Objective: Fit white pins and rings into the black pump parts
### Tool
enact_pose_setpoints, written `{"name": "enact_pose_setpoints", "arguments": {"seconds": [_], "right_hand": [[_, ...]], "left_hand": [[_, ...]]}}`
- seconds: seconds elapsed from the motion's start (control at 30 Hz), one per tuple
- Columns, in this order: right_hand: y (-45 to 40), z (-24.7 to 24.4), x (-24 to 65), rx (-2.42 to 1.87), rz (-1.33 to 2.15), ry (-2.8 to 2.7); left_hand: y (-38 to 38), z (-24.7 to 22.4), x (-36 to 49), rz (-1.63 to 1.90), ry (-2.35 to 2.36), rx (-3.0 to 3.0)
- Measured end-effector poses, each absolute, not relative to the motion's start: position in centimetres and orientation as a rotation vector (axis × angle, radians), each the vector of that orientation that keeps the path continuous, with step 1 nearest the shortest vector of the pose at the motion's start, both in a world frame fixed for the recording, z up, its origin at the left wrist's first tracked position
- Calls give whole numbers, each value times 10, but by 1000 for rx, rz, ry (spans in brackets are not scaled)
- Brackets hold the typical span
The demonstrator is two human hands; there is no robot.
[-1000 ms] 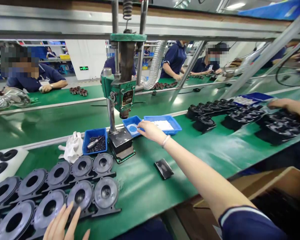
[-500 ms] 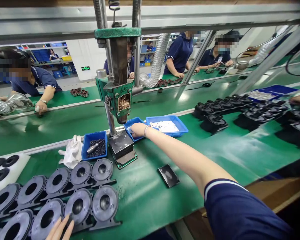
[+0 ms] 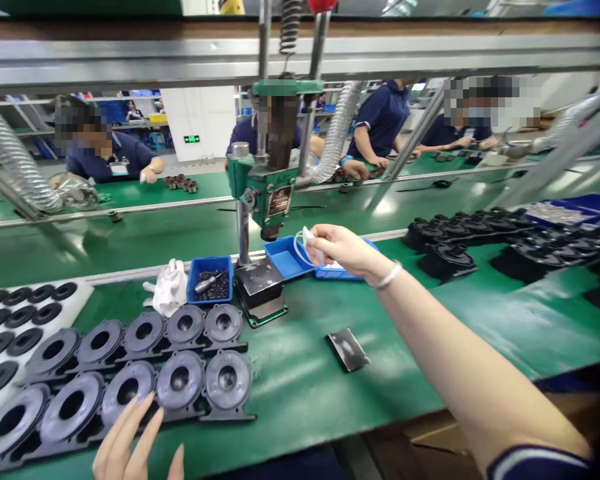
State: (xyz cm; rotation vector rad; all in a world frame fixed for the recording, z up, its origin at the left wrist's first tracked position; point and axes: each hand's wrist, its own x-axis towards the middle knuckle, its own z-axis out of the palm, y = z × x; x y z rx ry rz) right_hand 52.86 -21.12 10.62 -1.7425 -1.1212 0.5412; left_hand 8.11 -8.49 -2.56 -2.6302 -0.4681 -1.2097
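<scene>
Between the fingertips of my right hand [image 3: 337, 250] is a small white piece with a thin pale loop [image 3: 300, 247], whose kind I cannot make out. This hand is raised above the blue trays, just right of the open blue bin [image 3: 289, 259]. My left hand [image 3: 133, 443] has its fingers apart at the front edge of the dark grey round housings [image 3: 180, 380], which stand in two rows. Its fingertips overlap one housing in the view; whether they touch it I cannot tell.
A green hand press [image 3: 275, 180] stands over a black block [image 3: 260, 277]. Beside it are a blue bin of small black parts [image 3: 211, 285] and a white glove [image 3: 167, 287]. Black rings lie on white foam [image 3: 77, 303]. A black plate [image 3: 347, 350] lies nearer; co-workers sit opposite.
My right hand has come up out of the blue bin and moved right with the white piece. My left hand shows more, fingers spread. The camera view has shifted.
</scene>
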Motion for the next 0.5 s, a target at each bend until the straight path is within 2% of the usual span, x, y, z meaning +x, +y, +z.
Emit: {"name": "enact_pose_setpoints", "arguments": {"seconds": [0.1,0.2,0.33,0.5], "right_hand": [[-218,124,470,-1576,794,-1317],[-206,122,406,-1383,1093,-1475],[-177,104,337,-1230,1325,-1577],[-139,96,300,-1187,1479,-1602]], "left_hand": [[-103,12,103,-1343,-545,-2878],[-112,38,136,-1429,-627,-3213],[-95,45,156,-1552,-688,-3434],[-69,42,127,-1513,-828,-3320]]}}
